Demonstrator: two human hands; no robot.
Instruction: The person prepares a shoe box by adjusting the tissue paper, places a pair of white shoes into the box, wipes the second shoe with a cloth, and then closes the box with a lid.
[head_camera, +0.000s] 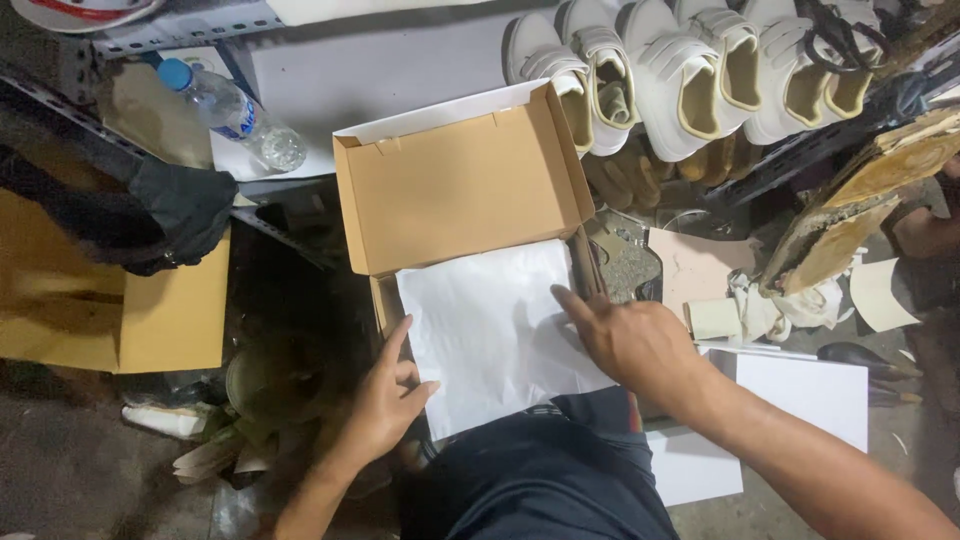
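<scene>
a: where's the box rn?

b: centre of frame. open cardboard shoe box, lid flipped up toward the top of the pic, base resting on the person's lap w/ the dark trousers below it. a sheet of white tissue paper is spread over the base and hangs past the near edge.

a: hands?

b: left hand is at the lower left of the paper, fingers spread apart, thumb out, fingertips along the paper's left edge by the box wall. not gripping anything, looks like it's steadying that side. right hand comes in from lower right, lying flat on the paper's right part, index finger stretched toward centre, other fingers loosely apart. pressing down, not clamped on anything.

a: why flat like that?

b: my guess, thin paper lifts and slides, so a palm on each side keeps it lying smooth in the base.

a: anything else around?

b: row of white shoes w/ strap closures on a rack, upper right. plastic water bottle w/ blue cap lying upper left. black glove draped over a yellowish carton at left. white sheets stacked lower right, paper scraps just above them.
</scene>
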